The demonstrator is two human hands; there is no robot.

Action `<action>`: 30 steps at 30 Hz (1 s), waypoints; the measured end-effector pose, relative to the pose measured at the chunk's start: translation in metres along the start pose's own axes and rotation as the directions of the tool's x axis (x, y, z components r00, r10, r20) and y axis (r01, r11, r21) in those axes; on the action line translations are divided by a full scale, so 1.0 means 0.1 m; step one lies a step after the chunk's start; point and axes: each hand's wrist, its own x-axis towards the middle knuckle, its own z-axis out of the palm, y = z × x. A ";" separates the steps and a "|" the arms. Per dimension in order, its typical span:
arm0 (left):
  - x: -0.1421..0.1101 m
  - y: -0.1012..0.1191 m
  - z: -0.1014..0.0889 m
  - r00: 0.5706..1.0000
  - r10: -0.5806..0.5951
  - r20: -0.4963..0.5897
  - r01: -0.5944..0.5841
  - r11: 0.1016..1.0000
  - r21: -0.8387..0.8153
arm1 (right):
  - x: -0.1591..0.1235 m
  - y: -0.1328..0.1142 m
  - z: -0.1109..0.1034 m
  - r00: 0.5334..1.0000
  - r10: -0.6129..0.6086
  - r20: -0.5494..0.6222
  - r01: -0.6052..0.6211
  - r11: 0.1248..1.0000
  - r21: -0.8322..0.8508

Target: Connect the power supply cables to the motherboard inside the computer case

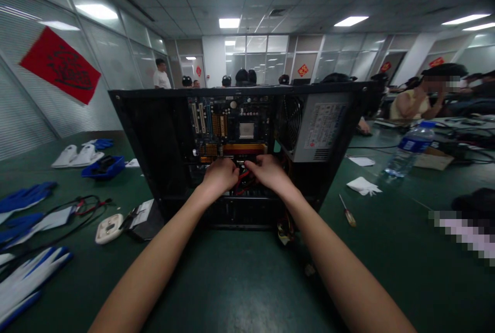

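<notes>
A black computer case [232, 214] stands open toward me, its motherboard [253, 111] facing out. Both of my hands reach into the lower middle of it. My left hand [222, 174] has its fingers curled at the board's lower edge. Opposite it, my right hand [269, 170] is closed in a pinch, thumb pointing left. Thin red and black cables [243, 181] run between and just below the fingertips. What either hand grips is hidden or too small to name. Above them lie the orange memory slots [245, 148] and the bare processor [246, 130]. A grey power supply [323, 127] fills the upper right corner.
Gloves [31, 276], a blue tray [102, 167], a cream-coloured device [109, 229] and a dark box [145, 222] lie on the left. To the right are a screwdriver [348, 213], a crumpled tissue [363, 186] and a water bottle [412, 148]. Other people sit farther back.
</notes>
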 end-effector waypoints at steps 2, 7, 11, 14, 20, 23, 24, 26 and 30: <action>0.00 0.00 -0.01 1.000 -0.009 0.002 0.009 1.000 -0.019 | 0.01 0.02 0.01 1.000 0.003 0.001 -0.003 1.000 0.006; 0.04 -0.03 0.02 1.000 -0.005 0.025 0.007 0.998 -0.064 | -0.01 0.00 0.00 1.000 0.011 0.024 -0.012 1.000 0.027; 0.09 -0.06 0.06 1.000 0.009 -0.004 -0.009 0.998 -0.063 | -0.03 -0.04 -0.02 0.999 0.019 0.038 -0.020 0.999 0.038; 0.11 -0.08 0.07 1.000 0.026 -0.006 -0.027 0.998 -0.056 | -0.04 -0.06 -0.02 0.999 0.029 0.038 -0.030 0.999 0.039; 0.17 -0.11 0.11 1.000 0.031 -0.006 -0.031 0.999 -0.030 | -0.04 -0.07 -0.03 0.999 0.031 0.045 -0.031 1.000 0.001; 0.15 -0.12 0.12 0.999 0.042 -0.010 -0.042 0.999 -0.033 | -0.04 -0.07 -0.02 0.997 0.044 0.057 -0.046 0.999 0.027; 0.13 -0.12 0.12 0.998 0.051 -0.036 -0.052 0.998 -0.033 | -0.04 -0.07 -0.02 0.996 0.055 0.069 -0.059 0.997 0.053; 0.08 -0.13 0.10 0.990 0.066 -0.127 -0.071 0.997 -0.033 | -0.03 -0.07 -0.01 0.992 0.080 0.102 -0.093 0.987 0.130; -0.03 -0.16 0.07 0.967 0.150 -0.205 -0.175 0.979 -0.108 | -0.04 -0.10 -0.04 0.980 0.102 0.171 -0.148 0.947 0.284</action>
